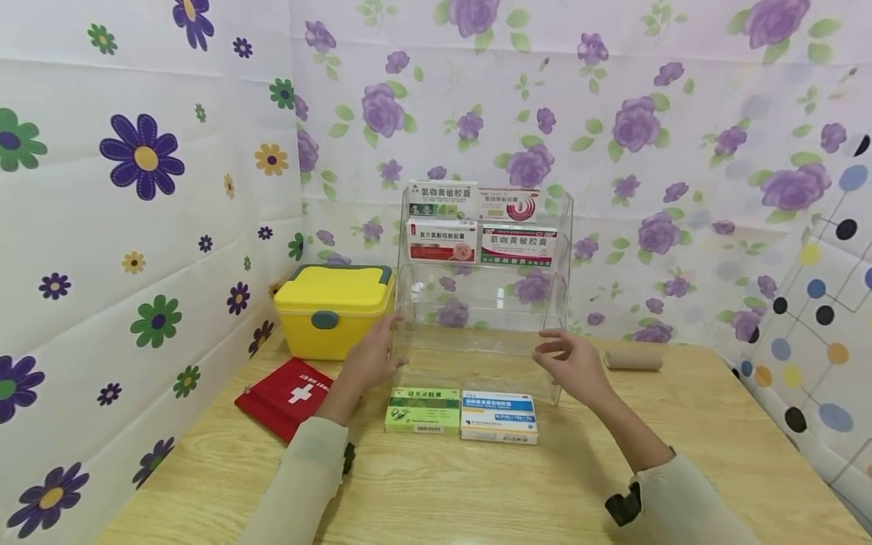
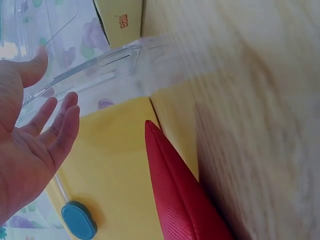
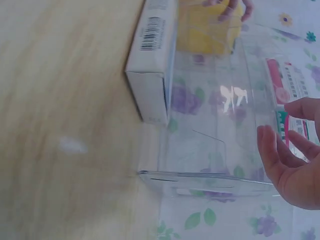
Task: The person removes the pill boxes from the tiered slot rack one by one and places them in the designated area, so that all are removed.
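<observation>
A clear acrylic display rack point(image 1: 470, 339) with stepped shelves stands on the table. My left hand point(image 1: 371, 359) is at its left side, thumb and fingers spread apart near the side panel. At the rack's right side is my right hand point(image 1: 575, 367), with loosely bent fingers and nothing between them in the right wrist view. On the top shelf are a green-and-white medicine box point(image 1: 443, 199) and a pink-and-white one point(image 1: 509, 204). Below them sit a red-and-white box point(image 1: 443, 241) and a magenta-and-green box point(image 1: 518, 246). A green medicine box point(image 1: 422, 409) and a blue-and-white one point(image 1: 499, 416) lie at the rack's front.
A yellow case point(image 1: 316, 333) with a grey-green latch stands left of the rack. In front of it lies a red first aid pouch point(image 1: 289, 397). A brown cardboard-coloured roll point(image 1: 633, 360) lies to the right on the wooden table point(image 1: 436, 499). Patterned cloth hangs behind.
</observation>
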Tool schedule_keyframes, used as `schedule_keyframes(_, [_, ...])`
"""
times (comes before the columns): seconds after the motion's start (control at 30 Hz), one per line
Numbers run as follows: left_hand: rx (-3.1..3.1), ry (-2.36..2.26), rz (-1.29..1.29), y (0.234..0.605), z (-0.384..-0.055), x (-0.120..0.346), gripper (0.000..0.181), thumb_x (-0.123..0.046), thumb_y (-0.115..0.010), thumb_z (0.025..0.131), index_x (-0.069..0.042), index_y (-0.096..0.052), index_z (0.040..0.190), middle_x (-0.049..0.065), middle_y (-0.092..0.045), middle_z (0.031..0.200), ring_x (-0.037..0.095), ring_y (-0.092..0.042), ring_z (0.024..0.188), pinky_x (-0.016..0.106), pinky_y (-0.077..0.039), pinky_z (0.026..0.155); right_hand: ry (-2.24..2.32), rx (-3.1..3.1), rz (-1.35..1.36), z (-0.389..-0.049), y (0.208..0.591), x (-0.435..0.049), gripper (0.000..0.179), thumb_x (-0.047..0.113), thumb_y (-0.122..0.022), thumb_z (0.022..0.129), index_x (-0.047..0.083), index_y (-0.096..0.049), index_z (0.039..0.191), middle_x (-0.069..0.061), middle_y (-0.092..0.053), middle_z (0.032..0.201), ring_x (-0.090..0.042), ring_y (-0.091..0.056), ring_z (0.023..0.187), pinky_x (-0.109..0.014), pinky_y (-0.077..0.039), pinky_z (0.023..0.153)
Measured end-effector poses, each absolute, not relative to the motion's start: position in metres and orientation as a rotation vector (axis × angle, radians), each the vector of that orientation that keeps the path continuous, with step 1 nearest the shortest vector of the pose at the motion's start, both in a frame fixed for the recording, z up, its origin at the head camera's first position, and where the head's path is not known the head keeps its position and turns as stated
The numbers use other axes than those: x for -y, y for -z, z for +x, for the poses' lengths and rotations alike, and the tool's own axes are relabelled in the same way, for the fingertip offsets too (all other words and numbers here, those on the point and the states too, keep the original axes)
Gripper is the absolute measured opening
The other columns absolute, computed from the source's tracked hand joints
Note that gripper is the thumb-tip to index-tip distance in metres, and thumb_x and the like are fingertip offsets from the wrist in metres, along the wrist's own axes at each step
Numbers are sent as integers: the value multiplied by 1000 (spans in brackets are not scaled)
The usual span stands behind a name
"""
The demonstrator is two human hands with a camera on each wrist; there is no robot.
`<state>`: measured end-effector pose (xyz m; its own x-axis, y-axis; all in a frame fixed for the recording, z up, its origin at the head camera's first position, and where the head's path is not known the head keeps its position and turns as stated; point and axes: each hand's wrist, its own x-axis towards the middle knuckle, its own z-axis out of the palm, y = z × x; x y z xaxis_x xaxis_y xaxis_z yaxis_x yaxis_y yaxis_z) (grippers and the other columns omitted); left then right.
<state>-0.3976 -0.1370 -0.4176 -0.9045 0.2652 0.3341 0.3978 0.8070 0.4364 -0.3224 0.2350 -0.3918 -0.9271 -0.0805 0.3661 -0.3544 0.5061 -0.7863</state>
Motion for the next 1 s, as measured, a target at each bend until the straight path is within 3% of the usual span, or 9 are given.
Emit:
schedule_keyframes(0.17, [2730, 737, -503, 414, -397, 138, 80, -28, -81, 84, -23, -33, 148, 5, -47, 142, 22, -54, 95, 43, -53, 81, -1378, 2423, 301, -332, 377, -232, 39, 22, -70, 93, 8, -61, 128, -16, -70, 109, -22, -68, 79, -43, -59, 59])
schedule_keyframes(0.4, [2731, 714, -501, 411, -394, 138, 80, -28, -82, 83, -21, -35, 147, 6, -49, 143, 24, -56, 107, 49, -52, 88, -1269, 2329, 285, -348, 361, -225, 35, 21, -69, 93, 6, -64, 124, -14, -71, 109, -31, -70, 81, -29, -56, 58])
schedule_keyframes(0.47, [2736, 727, -499, 411, -393, 137, 81, -28, -82, 83, -21, -35, 148, 6, -50, 143, 24, -56, 105, 48, -52, 88, -1245, 2287, 291, -353, 356, -224, 34, 21, -69, 93, 5, -65, 122, -15, -71, 109, -32, -70, 79, -26, -55, 58])
schedule_keyframes(0.7, [2720, 692, -499, 413, -393, 137, 85, -32, -84, 80, -22, -34, 148, 7, -51, 142, 29, -56, 121, 52, -52, 89, -1172, 2142, 227, -369, 340, -219, 32, 21, -71, 91, 7, -67, 120, -11, -72, 110, -28, -70, 78, -18, -50, 55])
schedule_keyframes(1.0, [2686, 708, -509, 410, -390, 136, 85, -27, -87, 78, -20, -36, 145, 8, -55, 137, 29, -58, 116, 50, -53, 86, -1183, 2044, 196, -390, 320, -213, 36, 15, -71, 90, 1, -66, 123, -13, -69, 117, -32, -71, 80, -12, -49, 55])
